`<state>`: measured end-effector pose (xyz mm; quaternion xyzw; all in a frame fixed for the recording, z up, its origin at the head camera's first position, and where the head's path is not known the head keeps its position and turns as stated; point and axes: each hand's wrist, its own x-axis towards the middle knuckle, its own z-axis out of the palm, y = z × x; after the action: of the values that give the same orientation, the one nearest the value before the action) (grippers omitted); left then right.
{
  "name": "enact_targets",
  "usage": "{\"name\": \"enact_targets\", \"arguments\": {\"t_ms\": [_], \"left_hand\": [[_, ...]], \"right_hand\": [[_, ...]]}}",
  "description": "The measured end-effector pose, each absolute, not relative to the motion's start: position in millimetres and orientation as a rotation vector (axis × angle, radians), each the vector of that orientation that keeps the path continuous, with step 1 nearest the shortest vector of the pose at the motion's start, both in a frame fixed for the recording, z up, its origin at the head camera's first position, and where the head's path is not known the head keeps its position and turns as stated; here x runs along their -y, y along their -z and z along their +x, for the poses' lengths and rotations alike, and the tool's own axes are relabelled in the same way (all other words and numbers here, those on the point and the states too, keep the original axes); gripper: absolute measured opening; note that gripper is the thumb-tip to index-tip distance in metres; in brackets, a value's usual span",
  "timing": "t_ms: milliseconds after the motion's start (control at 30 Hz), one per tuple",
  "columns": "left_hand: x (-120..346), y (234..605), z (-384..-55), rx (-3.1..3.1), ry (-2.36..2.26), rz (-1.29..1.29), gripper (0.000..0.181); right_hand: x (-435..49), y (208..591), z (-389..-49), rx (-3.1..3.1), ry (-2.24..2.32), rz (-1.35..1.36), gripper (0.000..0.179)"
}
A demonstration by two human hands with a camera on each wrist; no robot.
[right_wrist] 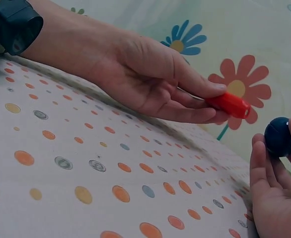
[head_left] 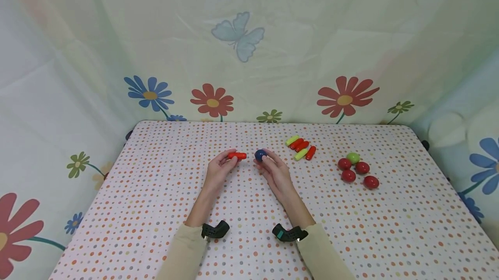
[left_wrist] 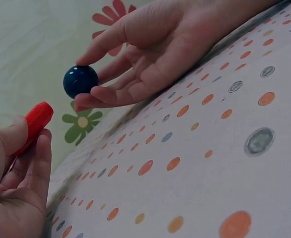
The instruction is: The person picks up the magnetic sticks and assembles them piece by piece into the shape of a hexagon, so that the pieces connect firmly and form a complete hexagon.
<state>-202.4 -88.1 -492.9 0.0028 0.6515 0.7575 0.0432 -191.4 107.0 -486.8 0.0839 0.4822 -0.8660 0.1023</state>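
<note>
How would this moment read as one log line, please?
left hand: holds red piece | right hand: holds blue ball | red piece, blue ball: apart

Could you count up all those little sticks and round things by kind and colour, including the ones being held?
Red sticks (one in the left hand): 4
Yellow-green sticks: 2
Red round pieces: 4
Green round piece: 1
Blue ball (in the right hand): 1
Total: 12

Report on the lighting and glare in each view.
Head view: the brightest, with small glints on the round red objects; left wrist view: dimmer, white highlights on the blue ball; right wrist view: also dim, the dotted tablecloth looking greyish.
</note>
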Motion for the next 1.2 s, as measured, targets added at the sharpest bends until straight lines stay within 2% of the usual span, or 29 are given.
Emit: {"name": "enact_targets", "arguments": {"t_ms": [500, 1200], "left_hand": [[88.0, 493.0, -203.0, -2.024, -2.278, 0.088, 0.041], [88.2, 491.8, -200.9, -2.025, -2.228, 0.074, 0.042]], "right_hand": [[-105.7, 485.9, -190.8, -1.527, 2.480, 0.086, 0.050], [-103.5, 487.2, -189.7, -1.639, 2.392, 0.100, 0.051]]}}
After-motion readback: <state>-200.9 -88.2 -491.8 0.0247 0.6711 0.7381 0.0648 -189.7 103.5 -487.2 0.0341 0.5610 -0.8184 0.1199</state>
